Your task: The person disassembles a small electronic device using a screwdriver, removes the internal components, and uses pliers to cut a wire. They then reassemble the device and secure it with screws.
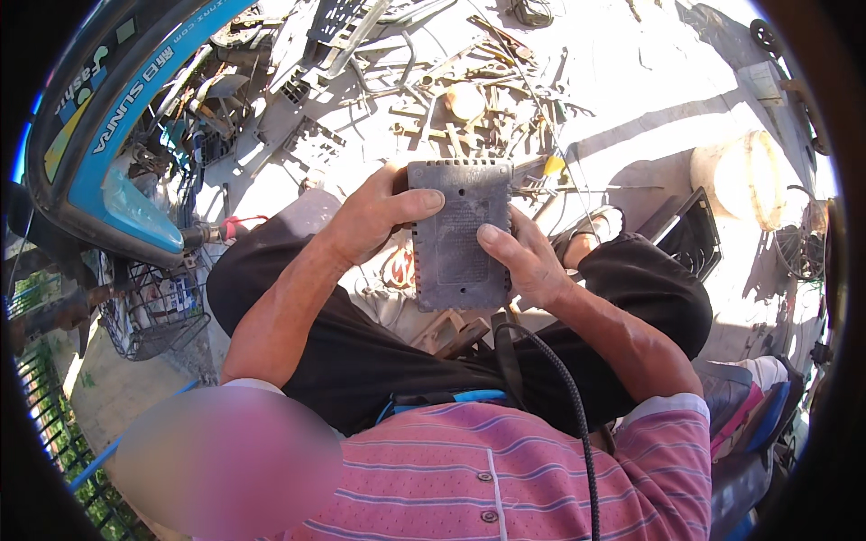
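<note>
A dark grey plastic box, which looks like a battery charger, is held up over my lap. Notched vent slots line its edges, and a worn label panel with a screw hole above and below faces me. My left hand grips its left side, thumb lying on the face near the top. On the right edge, my right hand is closed with its thumb pressed on the label. The other fingers of both hands are mostly hidden behind the box.
Wrenches and metal parts lie scattered on the ground ahead. A blue scooter body panel juts in at upper left, above a wire basket. To the right stand a whitish bucket and a black tray. A black cord crosses my shirt.
</note>
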Available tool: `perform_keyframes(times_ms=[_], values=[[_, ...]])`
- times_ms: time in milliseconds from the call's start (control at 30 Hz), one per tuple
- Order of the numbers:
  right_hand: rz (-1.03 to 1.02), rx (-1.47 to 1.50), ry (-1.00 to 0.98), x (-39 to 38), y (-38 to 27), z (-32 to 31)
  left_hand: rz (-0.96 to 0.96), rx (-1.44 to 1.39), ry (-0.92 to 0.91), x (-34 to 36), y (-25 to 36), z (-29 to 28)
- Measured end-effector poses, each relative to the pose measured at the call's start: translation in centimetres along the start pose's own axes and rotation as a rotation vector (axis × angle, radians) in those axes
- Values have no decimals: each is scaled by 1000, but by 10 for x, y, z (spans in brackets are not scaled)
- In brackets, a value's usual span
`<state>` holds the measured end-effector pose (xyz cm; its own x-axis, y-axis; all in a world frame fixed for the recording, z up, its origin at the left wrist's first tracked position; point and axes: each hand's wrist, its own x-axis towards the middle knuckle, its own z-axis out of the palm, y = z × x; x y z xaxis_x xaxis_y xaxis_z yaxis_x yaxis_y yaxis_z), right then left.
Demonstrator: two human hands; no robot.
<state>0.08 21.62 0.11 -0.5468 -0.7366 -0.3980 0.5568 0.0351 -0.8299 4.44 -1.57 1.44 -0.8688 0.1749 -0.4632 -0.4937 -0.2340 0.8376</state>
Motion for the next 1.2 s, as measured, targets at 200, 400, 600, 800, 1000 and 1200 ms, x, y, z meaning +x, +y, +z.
perform_keyframes(times_ms=[200, 400, 600, 800, 1000, 1200], values=[[224, 46, -9, -11, 22, -1, -71, -49, 5, 4, -32, -3], [283, 143, -76, -9, 59, -14, -217, -71, -14, 11, -55, -9], [215, -7, -67, -15, 58, -16, -250, -33, -32, 14, -69, -10], [198, -117, -23, -18, 58, -18, -244, -56, -50, 15, -59, -5], [109, -65, -15, -11, 37, -21, -246, -186, 63, 14, -57, 1], [25, -105, -54, 1, 40, -26, -142, -67, 145, 6, -34, 19]])
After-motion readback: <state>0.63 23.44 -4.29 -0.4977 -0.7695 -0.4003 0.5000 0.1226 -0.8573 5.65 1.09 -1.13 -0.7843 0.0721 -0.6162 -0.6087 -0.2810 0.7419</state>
